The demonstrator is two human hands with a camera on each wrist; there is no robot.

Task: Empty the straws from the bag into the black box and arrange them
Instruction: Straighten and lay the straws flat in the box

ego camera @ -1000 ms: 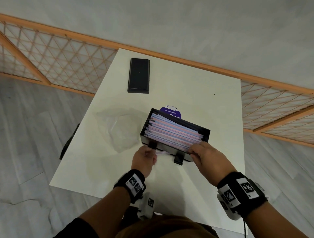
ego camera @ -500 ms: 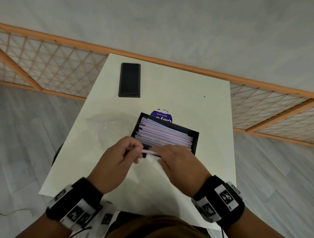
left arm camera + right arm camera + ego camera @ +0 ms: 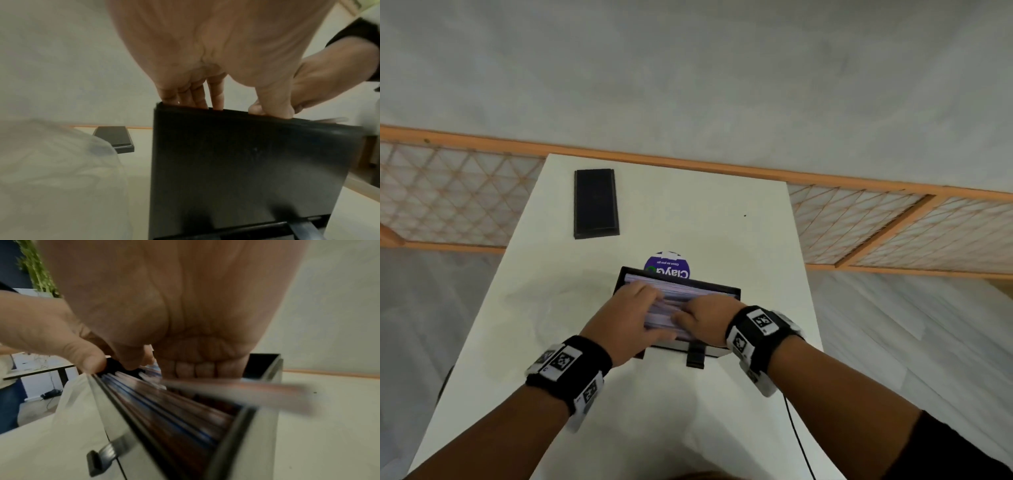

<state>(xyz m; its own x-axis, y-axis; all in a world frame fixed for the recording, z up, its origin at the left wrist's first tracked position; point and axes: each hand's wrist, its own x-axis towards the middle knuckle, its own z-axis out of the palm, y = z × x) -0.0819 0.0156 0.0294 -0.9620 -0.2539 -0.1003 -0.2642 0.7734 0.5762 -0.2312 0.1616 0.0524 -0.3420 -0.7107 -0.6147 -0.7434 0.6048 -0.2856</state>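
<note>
The black box [image 3: 734, 291] stands mid-table, packed with pink and blue straws [image 3: 671, 301] lying lengthwise. My left hand [image 3: 637, 310] lies over its left half, with the fingers [image 3: 195, 95] reaching down behind the near wall [image 3: 246, 162] onto the straws. My right hand [image 3: 703, 318] covers the right half, its fingers [image 3: 195, 369] bent down on the pile [image 3: 174, 410]. One blurred straw [image 3: 246, 391] juts out from under them over the box's right end. The clear bag [image 3: 544, 301] lies flat and slack left of the box.
The black lid [image 3: 595, 204] lies at the table's far left. A round purple label [image 3: 669, 267] shows just behind the box. A clasp [image 3: 695, 356] hangs from the box's near wall. The white table [image 3: 705, 212] ends at an orange lattice rail.
Both hands pinched a pink straw in front of the box half a second ago. They have moved forward and now lie on the straws inside it.
</note>
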